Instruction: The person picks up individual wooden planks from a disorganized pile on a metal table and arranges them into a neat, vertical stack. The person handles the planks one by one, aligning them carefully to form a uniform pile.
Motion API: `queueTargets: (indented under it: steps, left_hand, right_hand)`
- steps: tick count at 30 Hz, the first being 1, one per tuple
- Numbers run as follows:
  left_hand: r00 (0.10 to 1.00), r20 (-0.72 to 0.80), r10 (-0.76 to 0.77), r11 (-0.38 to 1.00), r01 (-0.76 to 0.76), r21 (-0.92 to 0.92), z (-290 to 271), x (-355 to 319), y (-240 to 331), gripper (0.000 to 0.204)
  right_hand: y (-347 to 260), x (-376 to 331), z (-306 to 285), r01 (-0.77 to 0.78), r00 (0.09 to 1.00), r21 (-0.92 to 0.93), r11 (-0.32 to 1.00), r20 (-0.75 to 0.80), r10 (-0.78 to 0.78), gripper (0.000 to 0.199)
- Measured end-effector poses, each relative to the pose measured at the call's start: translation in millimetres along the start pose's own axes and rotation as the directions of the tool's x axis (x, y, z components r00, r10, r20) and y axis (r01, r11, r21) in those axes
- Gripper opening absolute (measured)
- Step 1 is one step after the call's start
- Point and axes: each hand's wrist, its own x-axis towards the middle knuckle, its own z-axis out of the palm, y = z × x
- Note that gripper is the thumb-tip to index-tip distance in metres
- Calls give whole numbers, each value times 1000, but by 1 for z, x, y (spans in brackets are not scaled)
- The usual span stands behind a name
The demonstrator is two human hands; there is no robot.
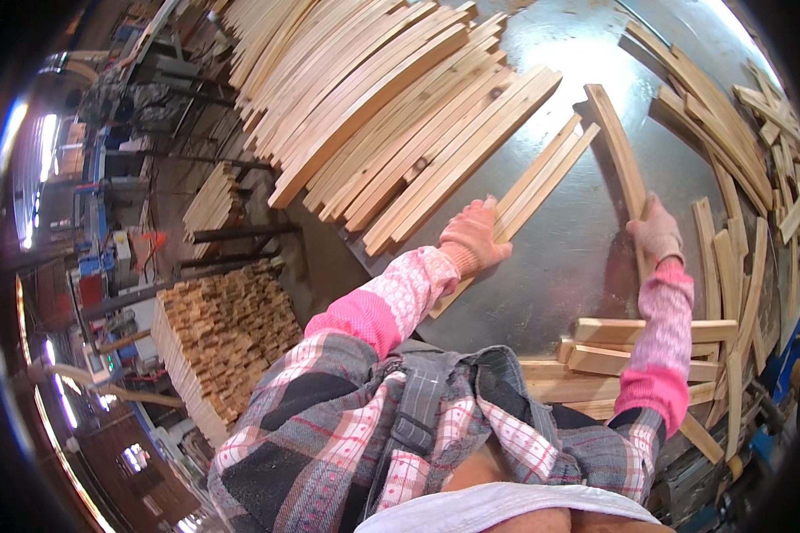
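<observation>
Both my hands wear pale gloves, with pink patterned sleeves behind them. My left hand (476, 235) is closed round a pair of wooden strips (542, 173) that lie side by side, slanting over the dark metal table (542, 284). In my right hand (656, 233) is a single wooden strip (618, 147), gripped near its closer end and pointing away from me. A shadow falls beside it, and its far end is near the tips of the left-hand strips. Left of my left hand, a wide row of wooden strips (400, 133) lies packed edge to edge.
Loose strips (711, 133) lie heaped along the table's right side. Several short pieces (658, 331) are stacked close to my body, below my right hand. At the lower left, off the table, stands a tall stack of lumber (231, 320) beside dark metal bars (244, 233).
</observation>
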Motion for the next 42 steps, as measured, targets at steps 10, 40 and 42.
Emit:
queueTargets:
  steps: [10,40,42]
  left_hand:
    - [1000,9,-2,986,4,-168,-1,3,-16,114]
    - [895,-41,445,350,-215,-912,-149,94,-129,27]
    - [913,-110,394,723,-381,-576,-174,74,-113,49]
  right_hand:
    - [-104,-105,140,30,953,932,362,83,-292,40]
    - [-35,-228,207,-499,632,686,530,-131,764,61]
    - [-68,-205,178,-685,532,566,458,-40,846,88]
